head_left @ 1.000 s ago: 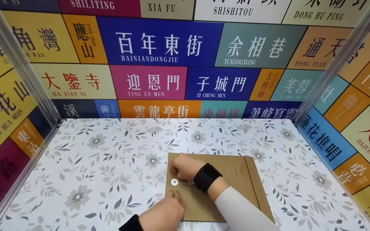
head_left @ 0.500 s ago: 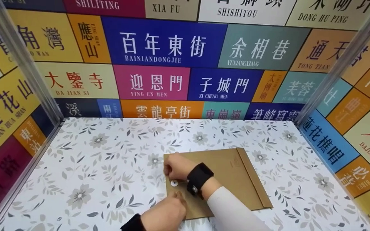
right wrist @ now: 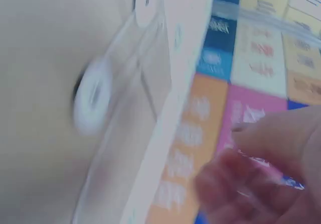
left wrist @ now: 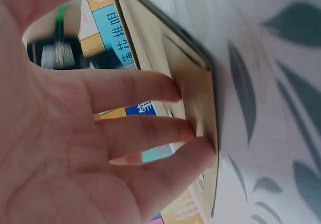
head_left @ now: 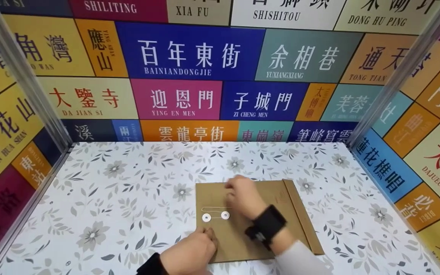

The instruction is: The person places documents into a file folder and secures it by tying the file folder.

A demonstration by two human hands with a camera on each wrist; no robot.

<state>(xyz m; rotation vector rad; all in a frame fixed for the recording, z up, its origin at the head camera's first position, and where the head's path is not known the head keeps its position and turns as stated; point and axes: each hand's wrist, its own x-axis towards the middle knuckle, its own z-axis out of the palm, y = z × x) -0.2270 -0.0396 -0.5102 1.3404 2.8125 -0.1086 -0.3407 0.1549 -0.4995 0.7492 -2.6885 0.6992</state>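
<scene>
A brown kraft paper string-tie envelope (head_left: 258,240) lies on the table with two white round buttons near its left edge, the left button (head_left: 206,217) and the right button (head_left: 225,215). A thin pale string (head_left: 216,208) loops above them and runs toward my right hand (head_left: 245,196). That hand is raised over the envelope, blurred, its thumb and fingers bent together at the string's end. My left hand (head_left: 195,246) rests at the envelope's lower left edge. In the left wrist view its nearly straight fingers (left wrist: 145,133) press on the paper.
The table (head_left: 136,198) has a white covering with grey flowers and leaves. A wall of coloured sign panels (head_left: 189,49) stands behind it, with metal posts (head_left: 399,72) at the corners. A folded strip (head_left: 302,217) runs along the envelope's right side.
My right hand has moved right from the envelope's left edge, uncovering both buttons and the looped string. Half a second ago the envelope turned slightly. My left hand has stayed nearly in place.
</scene>
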